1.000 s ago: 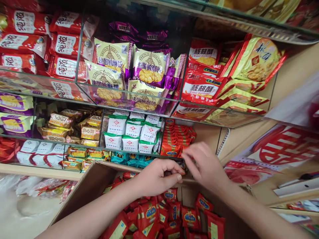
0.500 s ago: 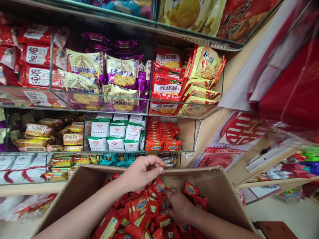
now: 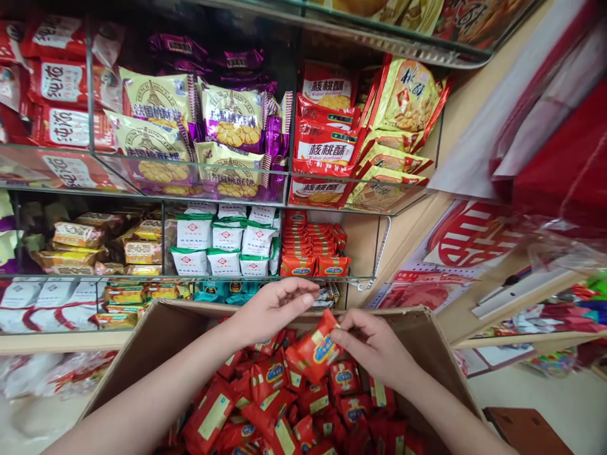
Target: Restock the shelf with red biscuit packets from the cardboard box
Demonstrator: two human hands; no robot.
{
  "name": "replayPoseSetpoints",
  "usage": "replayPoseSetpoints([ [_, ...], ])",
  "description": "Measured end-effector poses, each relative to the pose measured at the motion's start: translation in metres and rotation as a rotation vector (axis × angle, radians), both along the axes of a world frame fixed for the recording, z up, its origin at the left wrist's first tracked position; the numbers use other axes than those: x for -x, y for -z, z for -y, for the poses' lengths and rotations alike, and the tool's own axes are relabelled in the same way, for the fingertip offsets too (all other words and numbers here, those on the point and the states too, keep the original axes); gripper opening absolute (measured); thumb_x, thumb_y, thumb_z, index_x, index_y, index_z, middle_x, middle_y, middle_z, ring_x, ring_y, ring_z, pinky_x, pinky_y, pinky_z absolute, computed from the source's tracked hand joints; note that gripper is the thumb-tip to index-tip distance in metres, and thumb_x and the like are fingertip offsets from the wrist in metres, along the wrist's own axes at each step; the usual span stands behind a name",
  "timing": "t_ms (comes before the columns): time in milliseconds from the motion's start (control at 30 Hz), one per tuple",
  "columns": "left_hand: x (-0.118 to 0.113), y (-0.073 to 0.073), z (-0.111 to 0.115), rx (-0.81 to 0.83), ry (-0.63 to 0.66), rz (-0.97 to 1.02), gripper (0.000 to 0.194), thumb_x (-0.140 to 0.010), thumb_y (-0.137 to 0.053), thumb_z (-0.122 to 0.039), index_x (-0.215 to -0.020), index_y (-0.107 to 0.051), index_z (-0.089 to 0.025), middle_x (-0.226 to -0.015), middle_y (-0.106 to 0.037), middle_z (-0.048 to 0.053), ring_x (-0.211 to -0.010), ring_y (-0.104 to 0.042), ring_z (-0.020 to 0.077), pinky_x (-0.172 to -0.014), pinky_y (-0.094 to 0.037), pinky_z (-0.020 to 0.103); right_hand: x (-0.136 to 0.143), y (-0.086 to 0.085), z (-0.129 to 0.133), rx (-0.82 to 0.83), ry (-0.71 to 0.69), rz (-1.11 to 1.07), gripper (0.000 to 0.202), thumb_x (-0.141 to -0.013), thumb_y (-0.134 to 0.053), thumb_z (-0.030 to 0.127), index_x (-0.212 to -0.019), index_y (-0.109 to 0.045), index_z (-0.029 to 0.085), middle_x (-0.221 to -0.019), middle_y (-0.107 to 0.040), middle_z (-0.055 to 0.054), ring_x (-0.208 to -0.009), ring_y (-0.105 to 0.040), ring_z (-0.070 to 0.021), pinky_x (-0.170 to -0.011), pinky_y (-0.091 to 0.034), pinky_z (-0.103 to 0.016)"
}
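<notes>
My right hand pinches a small red snack packet by its end, between thumb and fingers, just above the pile. Over the far part of the cardboard box is my left hand, palm turned inward, thumb and fingers apart with nothing seen in them. The held packet hangs just below and right of its fingertips. Many loose red packets with blue-and-yellow labels fill the box. Matching red packets stand stacked in a shelf compartment behind, beside white-and-green packets.
Glass-fronted shelves rise beyond the box, holding cream-and-purple biscuit packs, red walnut shortbread packs and yellow packs. A wooden side panel bounds the shelves on the right. Red plastic-wrapped goods hang at the right.
My right hand has come up out of the pile with a red packet. My left hand stays near the same place. The view has tilted slightly, so the shelves appear higher.
</notes>
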State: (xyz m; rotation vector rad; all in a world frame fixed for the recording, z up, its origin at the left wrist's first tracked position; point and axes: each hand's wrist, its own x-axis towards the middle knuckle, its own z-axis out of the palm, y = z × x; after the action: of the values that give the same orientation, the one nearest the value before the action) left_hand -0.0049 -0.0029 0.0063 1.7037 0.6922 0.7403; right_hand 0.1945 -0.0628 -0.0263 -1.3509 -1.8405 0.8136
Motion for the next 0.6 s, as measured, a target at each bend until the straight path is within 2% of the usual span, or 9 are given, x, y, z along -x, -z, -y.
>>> replayPoseSetpoints([
  [67,0.001,-0.001,0.001,-0.021,0.07,-0.033,0.037,-0.08,-0.054,-0.032,-0.114,-0.05,-0.016,-0.11,-0.06,0.01,-0.1,-0.056,0.0196,-0.085,-0.044,0.033,0.0,-0.005,0.002,0.065,0.082,-0.244,0.03,-0.079,-0.053,0.044,-0.064,-0.046,0.019,-0.058,-0.044,0.003,-0.053,-0.04,-0.0105,-0.05,-0.034,-0.022],
  [133,0.001,-0.001,0.003,-0.074,0.106,-0.112,0.046,-0.074,-0.062,-0.032,-0.117,-0.049,-0.017,-0.101,-0.062,0.008,-0.091,-0.058,0.0183,-0.078,-0.047,0.03,0.002,-0.004,0.003,0.124,0.137,-0.398,0.032,-0.077,-0.056,0.046,-0.063,-0.045,0.019,-0.057,-0.043,0.004,-0.051,-0.04,-0.01,-0.048,-0.033,-0.022],
  [200,0.001,-0.001,0.004,-0.082,0.111,-0.18,0.048,-0.071,-0.066,-0.031,-0.115,-0.052,-0.018,-0.087,-0.062,0.003,-0.075,-0.058,0.0145,-0.068,-0.047,0.026,0.004,0.0,0.003,0.144,0.151,-0.5,0.033,-0.076,-0.057,0.046,-0.062,-0.046,0.018,-0.057,-0.044,0.004,-0.052,-0.04,-0.0098,-0.049,-0.033,-0.022],
  [267,-0.001,-0.003,0.006,-0.021,0.112,-0.188,0.044,-0.071,-0.065,-0.029,-0.112,-0.053,-0.017,-0.079,-0.061,0.0,-0.063,-0.055,0.0106,-0.06,-0.046,0.022,0.004,0.003,0.003,0.147,0.16,-0.589,0.034,-0.076,-0.058,0.044,-0.06,-0.044,0.018,-0.056,-0.043,0.004,-0.052,-0.038,-0.0092,-0.05,-0.032,-0.021],
  [400,-0.003,-0.006,0.006,0.073,0.108,-0.144,0.041,-0.071,-0.063,-0.026,-0.11,-0.054,-0.014,-0.079,-0.063,0.0,-0.061,-0.055,0.0094,-0.06,-0.046,0.022,0.002,0.006,0.002,0.179,0.153,-0.695,0.035,-0.076,-0.06,0.041,-0.058,-0.041,0.018,-0.054,-0.039,0.006,-0.051,-0.035,-0.0076,-0.049,-0.032,-0.02],
  [433,-0.003,-0.006,0.006,0.068,0.108,-0.147,0.041,-0.071,-0.063,-0.026,-0.109,-0.055,-0.014,-0.08,-0.064,0.001,-0.064,-0.056,0.0105,-0.062,-0.047,0.023,0.002,0.006,0.002,0.183,0.134,-0.686,0.03,-0.076,-0.061,0.039,-0.061,-0.045,0.018,-0.056,-0.042,0.006,-0.052,-0.039,-0.0078,-0.049,-0.034,-0.02],
  [500,-0.002,-0.004,0.005,0.035,0.098,-0.152,0.041,-0.069,-0.065,-0.027,-0.107,-0.056,-0.015,-0.086,-0.065,0.003,-0.073,-0.058,0.0135,-0.068,-0.047,0.025,0.002,0.003,0.004,0.204,0.046,-0.644,0.018,-0.075,-0.063,0.035,-0.081,-0.054,0.02,-0.068,-0.054,0.004,-0.061,-0.05,-0.01,-0.055,-0.04,-0.021],
  [567,-0.001,-0.001,0.004,0.01,0.086,-0.143,0.042,-0.068,-0.068,-0.027,-0.106,-0.057,-0.015,-0.091,-0.065,0.004,-0.078,-0.059,0.0153,-0.072,-0.047,0.026,0.002,-0.004,0.006,0.226,-0.072,-0.589,0.027,-0.076,-0.062,0.031,-0.1,-0.054,0.023,-0.086,-0.062,0.0,-0.078,-0.057,-0.0135,-0.067,-0.046,-0.024],
  [600,-0.001,0.0,0.004,0.011,0.082,-0.12,0.042,-0.068,-0.068,-0.028,-0.106,-0.057,-0.015,-0.091,-0.065,0.005,-0.078,-0.059,0.0156,-0.072,-0.047,0.026,0.002,-0.008,0.006,0.224,-0.109,-0.559,0.028,-0.076,-0.062,0.031,-0.103,-0.054,0.023,-0.092,-0.063,-0.001,-0.084,-0.058,-0.0147,-0.071,-0.047,-0.026],
])
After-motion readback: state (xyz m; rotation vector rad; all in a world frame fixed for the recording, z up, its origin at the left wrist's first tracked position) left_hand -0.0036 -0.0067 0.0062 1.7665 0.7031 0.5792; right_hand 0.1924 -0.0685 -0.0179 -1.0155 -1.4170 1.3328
